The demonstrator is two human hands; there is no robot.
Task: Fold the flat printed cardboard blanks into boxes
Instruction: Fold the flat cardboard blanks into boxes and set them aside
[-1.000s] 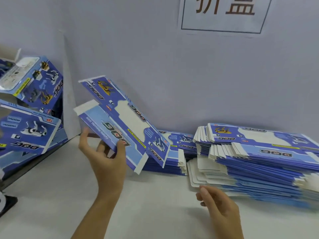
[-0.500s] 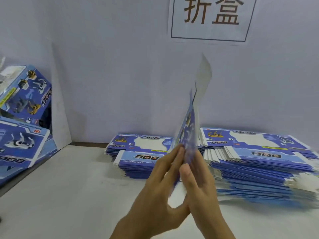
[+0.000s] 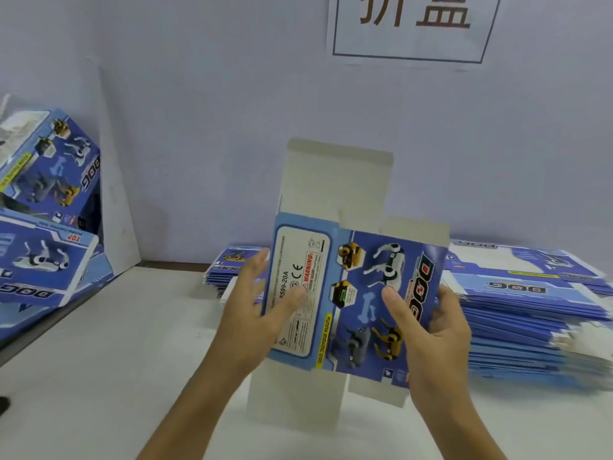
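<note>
With both hands clamped on the flat blue printed cardboard blank (image 3: 351, 293), left hand (image 3: 255, 313) at 9 o'clock, right hand (image 3: 438, 330) at 3, squeezing unevenly could crease a panel off its score line.

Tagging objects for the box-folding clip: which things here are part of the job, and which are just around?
Job: blank held by left hand and right hand; flat stacks; folded boxes.
Around: wall sign; table.

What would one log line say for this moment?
step: opening blank | left hand: grips blue printed cardboard blank | right hand: grips blank
</note>
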